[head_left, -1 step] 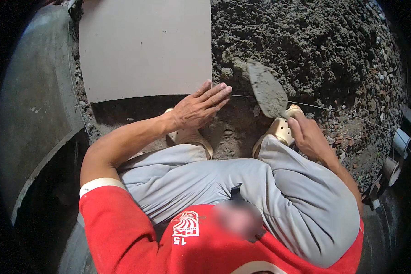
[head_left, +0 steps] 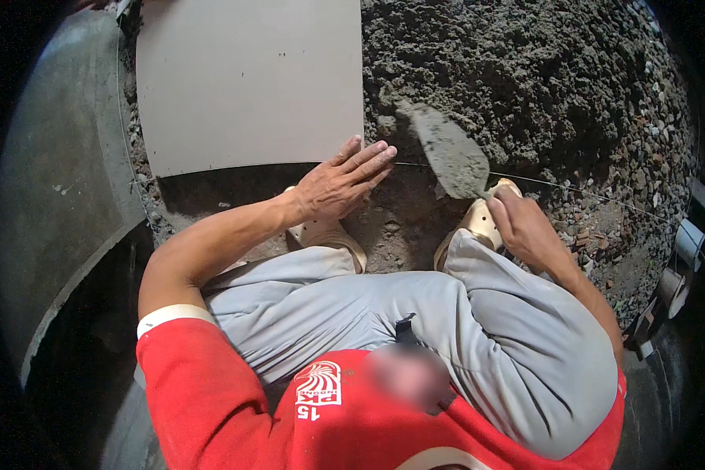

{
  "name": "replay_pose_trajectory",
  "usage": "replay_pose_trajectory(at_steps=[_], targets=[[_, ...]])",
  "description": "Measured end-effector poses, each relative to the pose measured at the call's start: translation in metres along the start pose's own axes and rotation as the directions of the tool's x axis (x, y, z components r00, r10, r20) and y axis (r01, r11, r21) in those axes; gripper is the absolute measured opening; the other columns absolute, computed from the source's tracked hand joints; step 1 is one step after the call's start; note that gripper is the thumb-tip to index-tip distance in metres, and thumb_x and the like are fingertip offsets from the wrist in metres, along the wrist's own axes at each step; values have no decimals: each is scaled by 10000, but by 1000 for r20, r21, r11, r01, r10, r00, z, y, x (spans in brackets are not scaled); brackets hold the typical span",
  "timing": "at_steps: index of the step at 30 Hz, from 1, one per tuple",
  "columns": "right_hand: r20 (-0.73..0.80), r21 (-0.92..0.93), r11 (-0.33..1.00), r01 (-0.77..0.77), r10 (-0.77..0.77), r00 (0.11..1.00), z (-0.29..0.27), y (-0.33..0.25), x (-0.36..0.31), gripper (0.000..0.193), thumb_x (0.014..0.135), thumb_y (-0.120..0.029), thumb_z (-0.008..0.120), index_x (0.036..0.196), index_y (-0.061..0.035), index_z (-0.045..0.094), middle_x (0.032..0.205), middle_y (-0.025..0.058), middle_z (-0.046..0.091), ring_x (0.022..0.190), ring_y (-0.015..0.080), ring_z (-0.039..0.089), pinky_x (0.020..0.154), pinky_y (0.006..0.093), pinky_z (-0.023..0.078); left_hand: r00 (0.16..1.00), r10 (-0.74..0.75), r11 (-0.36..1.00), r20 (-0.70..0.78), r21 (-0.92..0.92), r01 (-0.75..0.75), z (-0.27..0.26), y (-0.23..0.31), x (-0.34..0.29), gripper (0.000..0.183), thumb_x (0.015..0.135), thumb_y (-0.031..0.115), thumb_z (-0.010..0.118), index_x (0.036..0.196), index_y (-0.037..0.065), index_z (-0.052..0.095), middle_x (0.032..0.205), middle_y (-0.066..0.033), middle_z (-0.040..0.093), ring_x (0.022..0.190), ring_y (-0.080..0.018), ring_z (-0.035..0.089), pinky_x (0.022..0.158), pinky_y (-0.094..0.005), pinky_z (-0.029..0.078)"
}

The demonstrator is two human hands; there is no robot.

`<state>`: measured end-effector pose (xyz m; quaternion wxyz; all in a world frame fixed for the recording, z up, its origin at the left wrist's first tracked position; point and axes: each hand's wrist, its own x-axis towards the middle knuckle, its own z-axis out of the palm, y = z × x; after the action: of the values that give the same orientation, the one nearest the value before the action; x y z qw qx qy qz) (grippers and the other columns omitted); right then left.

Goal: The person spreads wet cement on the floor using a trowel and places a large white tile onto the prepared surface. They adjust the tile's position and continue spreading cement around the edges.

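Observation:
My right hand (head_left: 523,225) is closed round the handle of a trowel (head_left: 453,157), whose flat blade is smeared with grey mortar. The blade points away and to the left, its tip at the near-left part of a rough grey mortar bed (head_left: 501,78). My left hand (head_left: 345,182) has its fingers stretched out, the tips by the near right corner of a large pale tile (head_left: 251,86). From this view I cannot tell whether they touch the tile. The handle is mostly hidden in my fist.
A taut string (head_left: 572,188) crosses in front of the mortar. Gravel and broken bits (head_left: 642,180) lie along the right. A smooth concrete slab (head_left: 63,157) is at the left. My cream clogs (head_left: 321,235) stand on the dirt just before the tile and mortar.
The trowel blade has swung slightly left, and my right hand has shifted a little with it. My left hand stays in nearly the same place.

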<state>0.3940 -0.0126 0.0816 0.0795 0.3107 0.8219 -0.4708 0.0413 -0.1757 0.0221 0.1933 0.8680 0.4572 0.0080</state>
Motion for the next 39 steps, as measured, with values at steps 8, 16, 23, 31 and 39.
replay_pose_trajectory(at_steps=[8,16,23,31,39], targets=[[216,-448,888,-97,213,953,-74,-66,52,264,1000,-227,531,1036,29,586,922,268,697,870,453,698,756,546,552,993,16,995,-118,-92,-27,0,-16,1,574,907,239,658,1425,39,515,1667,-176,264,1571,-323,187,1291,-532,81],[340,-516,854,71,127,932,-72,-72,79,206,959,-194,561,904,3,586,763,220,660,757,434,673,666,527,528,960,-152,982,-235,-147,119,0,-23,-1,636,879,130,660,1445,24,392,1609,-252,313,1529,-427,257,1267,-590,128],[303,-569,816,106,87,949,-89,-73,89,206,943,-194,589,902,8,601,734,207,677,723,416,694,632,521,543,951,-121,984,-285,-158,78,-2,-27,2,502,869,70,638,1338,21,466,1560,-238,384,1524,-411,275,1266,-597,142],[345,-599,794,101,143,928,-110,-82,99,285,952,-241,595,855,18,663,751,221,694,726,425,706,652,507,569,938,-50,992,-342,-126,7,-14,-47,12,445,860,83,654,1270,78,480,1544,-191,412,1517,-380,299,1279,-586,120],[29,-408,913,-19,33,999,-224,-101,174,405,1021,-397,581,955,2,560,719,159,599,621,311,567,621,492,461,693,-388,915,-608,-168,366,-42,-124,93,558,936,179,607,1440,58,399,1569,-200,373,1520,-381,280,1270,-572,139]])
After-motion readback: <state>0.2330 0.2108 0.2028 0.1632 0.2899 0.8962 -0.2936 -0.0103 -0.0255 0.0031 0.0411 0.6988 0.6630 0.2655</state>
